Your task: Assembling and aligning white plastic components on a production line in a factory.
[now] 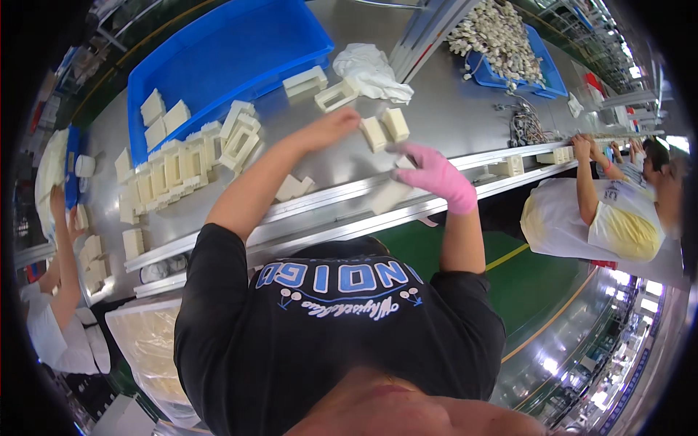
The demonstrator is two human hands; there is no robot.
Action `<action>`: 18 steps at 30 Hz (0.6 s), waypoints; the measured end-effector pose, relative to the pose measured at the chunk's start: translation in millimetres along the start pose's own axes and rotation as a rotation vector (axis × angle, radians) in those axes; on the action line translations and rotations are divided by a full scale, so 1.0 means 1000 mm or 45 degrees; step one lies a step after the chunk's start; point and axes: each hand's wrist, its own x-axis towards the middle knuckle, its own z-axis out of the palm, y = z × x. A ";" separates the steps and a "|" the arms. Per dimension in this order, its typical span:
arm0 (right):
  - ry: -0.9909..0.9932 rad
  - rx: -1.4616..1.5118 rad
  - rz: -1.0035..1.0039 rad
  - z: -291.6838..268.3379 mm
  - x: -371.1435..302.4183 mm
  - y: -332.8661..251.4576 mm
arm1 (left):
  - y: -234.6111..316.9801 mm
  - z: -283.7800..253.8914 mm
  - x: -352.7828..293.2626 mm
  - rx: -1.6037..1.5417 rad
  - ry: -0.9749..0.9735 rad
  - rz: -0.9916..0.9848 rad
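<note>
- Left: cream frames [172, 168] stand lined up on the table [451, 120]; hand-placing pieces seems the current step.
- Centre: left hand [333, 129], fingers bunched beside a cream block [374, 135]; grip unclear.
- Centre-right: pink-gloved right hand [440, 178], thumb and fingers apart, near a blurred pale piece [389, 196]; grasping would call for closing.

Cream block [374, 136], oblong, and a matching second block [396, 125] sit just beside each other, long sides roughly parallel, right of the big blue tray [233, 51]. Farther out from that tray, a pale piece [390, 195], slanted, too blurred for me to make out.
</note>
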 end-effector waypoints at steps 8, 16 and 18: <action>1.318 -1.562 0.123 -0.020 -0.021 0.068 | -0.047 -0.015 0.033 1.522 0.255 -0.216; 0.570 -1.053 0.440 -0.027 0.100 0.067 | -0.041 0.001 -0.009 1.208 0.332 -0.387; 0.469 -1.113 0.495 -0.024 0.120 0.076 | -0.057 0.002 -0.016 0.939 0.810 -0.280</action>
